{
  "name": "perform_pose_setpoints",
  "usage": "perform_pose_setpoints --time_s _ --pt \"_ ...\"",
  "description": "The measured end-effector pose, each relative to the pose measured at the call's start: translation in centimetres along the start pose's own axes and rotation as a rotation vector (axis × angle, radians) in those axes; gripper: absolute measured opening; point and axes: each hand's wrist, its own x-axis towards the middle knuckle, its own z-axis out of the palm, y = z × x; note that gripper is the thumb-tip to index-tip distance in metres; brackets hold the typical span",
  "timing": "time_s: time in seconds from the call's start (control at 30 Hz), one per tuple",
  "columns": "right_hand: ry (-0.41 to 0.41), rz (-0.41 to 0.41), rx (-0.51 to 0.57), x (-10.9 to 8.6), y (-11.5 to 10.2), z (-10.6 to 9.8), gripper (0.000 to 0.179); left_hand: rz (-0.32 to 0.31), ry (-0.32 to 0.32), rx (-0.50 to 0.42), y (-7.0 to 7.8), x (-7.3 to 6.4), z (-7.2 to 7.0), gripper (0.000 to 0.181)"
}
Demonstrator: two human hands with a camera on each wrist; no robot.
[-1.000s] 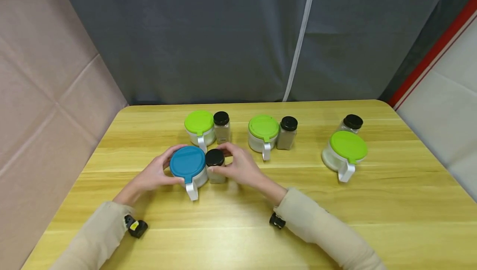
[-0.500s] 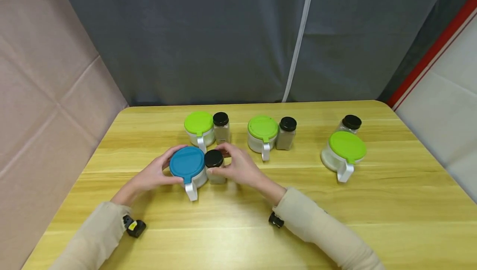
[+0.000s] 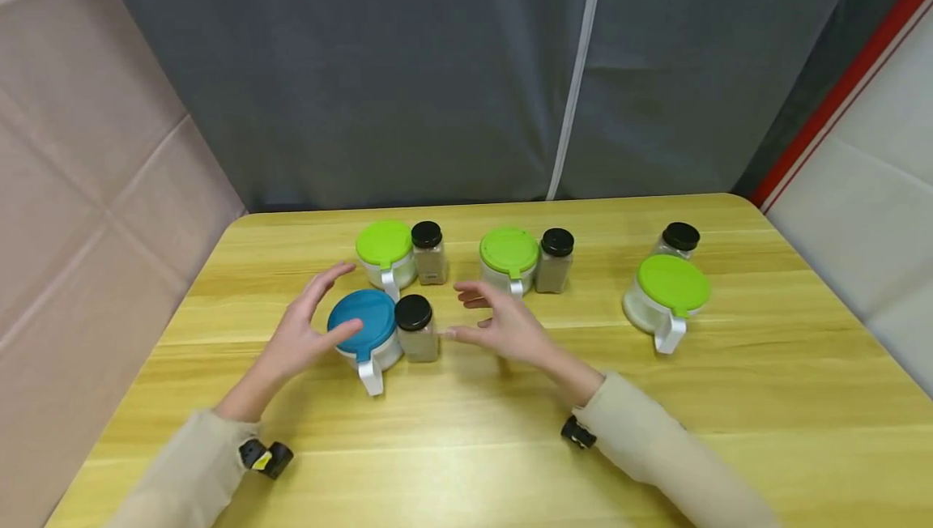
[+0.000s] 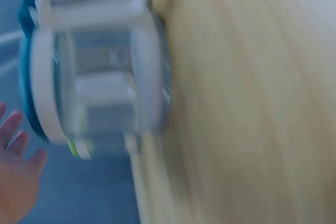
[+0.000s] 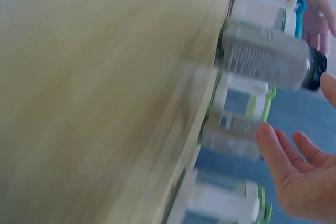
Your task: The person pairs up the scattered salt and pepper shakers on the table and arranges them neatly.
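Blue-lidded pot (image 3: 373,313) sits on the left of the table (image 3: 466,471), with a black-capped jar (image 3: 419,339) just to its right. From far off, I see the left hand (image 3: 297,338) spread by the pot and the right hand (image 3: 513,330) loosely spread near the jar, pinching nothing. I think this is the letting-go step, so next I should draw both hands back gently.

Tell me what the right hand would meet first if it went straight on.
Probably the black-lidded jar beside the blue-lidded pot, just ahead of the right hand; depth is unclear.
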Motion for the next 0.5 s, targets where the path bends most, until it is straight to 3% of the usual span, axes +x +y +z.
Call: perform_pose_setpoints --time_s 0.1,0.23,0.4,0.5 --pt "0.024 0.006 -0.016 -1.1 0.4 -1.7 0.059 0.021 0.042 0.0 2.6 0.3 0.7 0.064" --pt "0.044 0.013 -0.057 -2.6 0.7 -4.0 0.058 0.052 0.053 -0.015 4.8 0.5 1.8 0.064" --pt "0.057 0.024 -0.139 -4.2 0.9 -6.3 0.056 0.099 0.056 -0.043 6.2 0.8 3.0 0.064" --pt "0.062 0.038 -0.185 -5.2 1.1 -7.4 0.056 0.147 0.049 -0.054 6.2 0.8 3.8 0.064"
